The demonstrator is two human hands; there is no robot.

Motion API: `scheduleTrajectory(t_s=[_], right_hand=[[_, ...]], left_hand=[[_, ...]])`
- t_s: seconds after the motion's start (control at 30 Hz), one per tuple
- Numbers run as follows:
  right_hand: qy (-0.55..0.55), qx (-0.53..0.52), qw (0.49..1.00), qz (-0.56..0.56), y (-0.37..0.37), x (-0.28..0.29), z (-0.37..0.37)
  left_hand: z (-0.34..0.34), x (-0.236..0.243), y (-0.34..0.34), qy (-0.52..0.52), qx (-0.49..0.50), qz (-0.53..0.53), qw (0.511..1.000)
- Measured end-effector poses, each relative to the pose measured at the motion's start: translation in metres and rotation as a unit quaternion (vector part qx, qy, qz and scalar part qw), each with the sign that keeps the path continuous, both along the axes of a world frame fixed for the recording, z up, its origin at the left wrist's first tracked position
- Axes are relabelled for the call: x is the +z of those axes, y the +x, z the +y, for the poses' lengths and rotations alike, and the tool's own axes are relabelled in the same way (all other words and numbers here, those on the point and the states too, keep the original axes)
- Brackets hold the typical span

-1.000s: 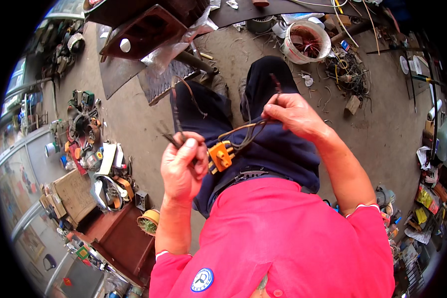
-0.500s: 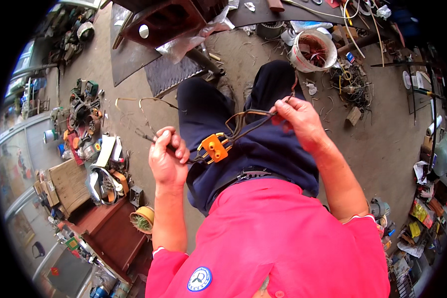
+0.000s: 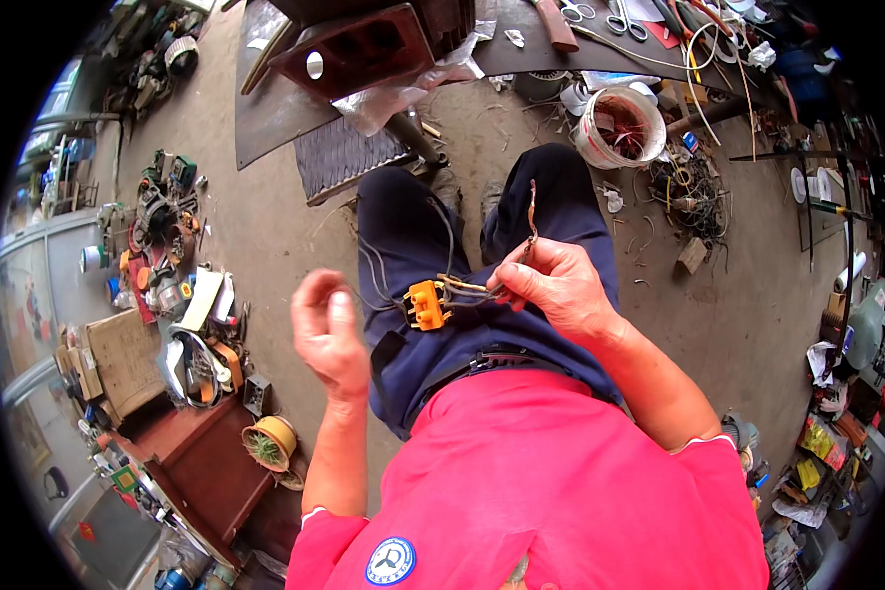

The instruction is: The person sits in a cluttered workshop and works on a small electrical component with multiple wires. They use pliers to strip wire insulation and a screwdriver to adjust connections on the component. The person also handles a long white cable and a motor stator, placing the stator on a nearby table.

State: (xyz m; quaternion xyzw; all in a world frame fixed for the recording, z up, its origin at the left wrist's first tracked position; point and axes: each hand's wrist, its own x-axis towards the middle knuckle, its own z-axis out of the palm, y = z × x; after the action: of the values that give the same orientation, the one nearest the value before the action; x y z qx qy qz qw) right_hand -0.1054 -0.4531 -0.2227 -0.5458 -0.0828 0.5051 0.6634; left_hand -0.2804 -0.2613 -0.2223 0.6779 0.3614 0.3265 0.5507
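An orange block connector [image 3: 426, 307] with several attached wires [image 3: 462, 287] lies on my dark-trousered lap [image 3: 570, 285]. My right hand [image 3: 555, 285] is closed, pinching some of these wires just right of the connector; a twisted brown end rises above its fingertips. My left hand [image 3: 329, 334], slightly blurred, is left of the connector with fingers loosely curled and apart from the thumb, holding nothing that I can see. Grey wires loop between it and the connector.
A dark bench [image 3: 649, 59] with scissors, pliers and loose wires stands ahead. A white bucket [image 3: 585, 128] and a wire tangle [image 3: 683, 197] sit right of my knees. Tools and parts [image 3: 157, 216] line the left, with a wooden cabinet [image 3: 186, 452] and potted plant [image 3: 270, 442].
My left hand has let go of the dark wires, which have dropped onto my lap. My right hand has moved down and left, still holding wires. More of the bench has come into view.
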Motion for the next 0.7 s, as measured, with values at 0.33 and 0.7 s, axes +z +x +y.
scheduleTrajectory(t_s=[0.33,0.7], right_hand=[[0.032,-0.004,0.999,0.014,-0.008,0.014,-0.008],[0.024,0.004,0.999,0.036,-0.009,0.003,-0.022]], left_hand=[[-0.042,-0.011,0.031,0.031,-0.384,0.081,0.919],[-0.029,-0.003,0.028,-0.272,-0.308,-0.007,0.911]])
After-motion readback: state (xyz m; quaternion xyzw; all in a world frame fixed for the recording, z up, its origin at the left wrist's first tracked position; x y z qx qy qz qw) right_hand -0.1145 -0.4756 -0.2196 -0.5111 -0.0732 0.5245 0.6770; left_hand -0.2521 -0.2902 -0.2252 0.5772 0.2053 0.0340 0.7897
